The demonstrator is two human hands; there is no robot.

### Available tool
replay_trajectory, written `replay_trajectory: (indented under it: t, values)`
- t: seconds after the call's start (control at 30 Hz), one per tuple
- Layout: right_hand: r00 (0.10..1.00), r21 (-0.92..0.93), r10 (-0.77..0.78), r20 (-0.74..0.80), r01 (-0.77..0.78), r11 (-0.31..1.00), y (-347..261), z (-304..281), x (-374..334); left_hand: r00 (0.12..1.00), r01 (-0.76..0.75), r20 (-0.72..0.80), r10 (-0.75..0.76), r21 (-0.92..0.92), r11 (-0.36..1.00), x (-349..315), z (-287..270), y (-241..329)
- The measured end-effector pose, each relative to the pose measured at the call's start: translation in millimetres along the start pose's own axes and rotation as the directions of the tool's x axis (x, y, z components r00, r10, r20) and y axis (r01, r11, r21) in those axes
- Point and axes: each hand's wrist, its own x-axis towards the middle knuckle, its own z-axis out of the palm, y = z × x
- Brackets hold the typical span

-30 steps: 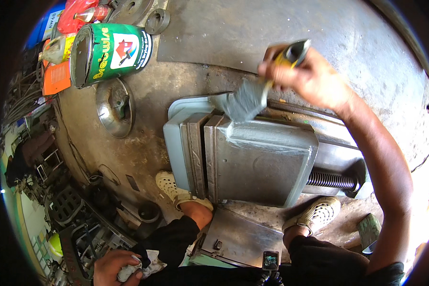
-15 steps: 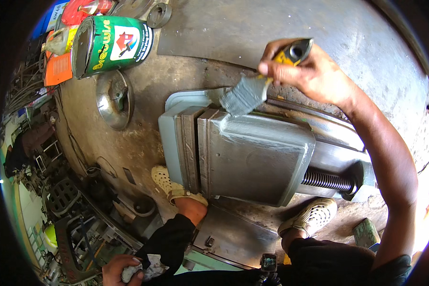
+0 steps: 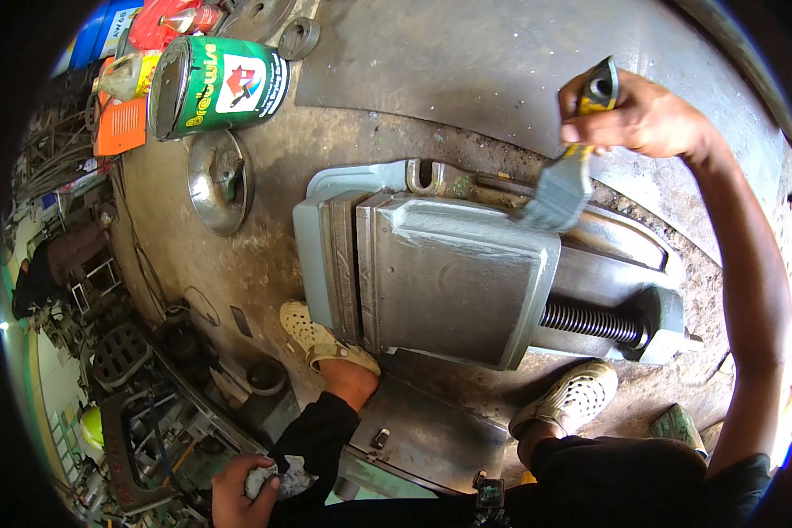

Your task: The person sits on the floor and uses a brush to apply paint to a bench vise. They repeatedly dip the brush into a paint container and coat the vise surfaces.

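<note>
A wide paintbrush (image 3: 561, 195) with a yellow and black handle is gripped in my right hand (image 3: 647, 113). Its grey-coated bristles touch the upper right edge of a machine vise (image 3: 466, 290). Light grey-blue paint covers the vise's rims and its left jaw, while the broad top plate is bare dark metal. A threaded screw (image 3: 592, 323) sticks out of its right side. Low at the left, my left hand (image 3: 242, 493) is closed round a crumpled, stained rag (image 3: 292, 480), beside my knee.
At the upper left stands a green paint can (image 3: 268, 84), with a metal ring (image 3: 298, 38) next to it. A shiny metal bowl (image 3: 209, 180) holds something dark. My feet in tan clogs (image 3: 576, 396) flank the vise. Metal parts and a hacksaw-like frame (image 3: 123, 453) crowd the left.
My right hand has swept the brush rightward along the vise's far rim, leaving that rim more evenly coated. The rag hand has shifted slightly right, and the view has moved a little.
</note>
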Motion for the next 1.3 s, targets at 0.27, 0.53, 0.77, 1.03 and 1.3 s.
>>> replay_trajectory:
  t: [0.27,0.53,0.77,1.03,1.3]
  values:
    - [0.979,-0.178,-0.104,0.174,0.135,0.975,-28,10,48,0.997,-0.073,-0.001,0.073,0.081,0.994,-3,5,11]
    - [0.938,0.093,-0.316,-0.14,0.33,0.939,-36,54,93,1.0,0.017,0.023,-0.017,-0.02,1.0,-4,9,20]
    - [0.989,0.104,-0.144,0.017,0.141,0.984,14,18,9,1.0,-0.01,0.003,0.011,-0.034,0.999,-2,12,10]
    - [0.999,-0.017,-0.028,-0.028,0.027,0.999,3,-18,-14,1.0,-0.014,0.0,0.014,0.082,0.997,-3,10,14]
    - [0.933,-0.186,-0.359,0.021,0.356,0.916,-45,46,69,0.999,-0.035,0.008,0.035,0.005,0.999,-5,15,21]
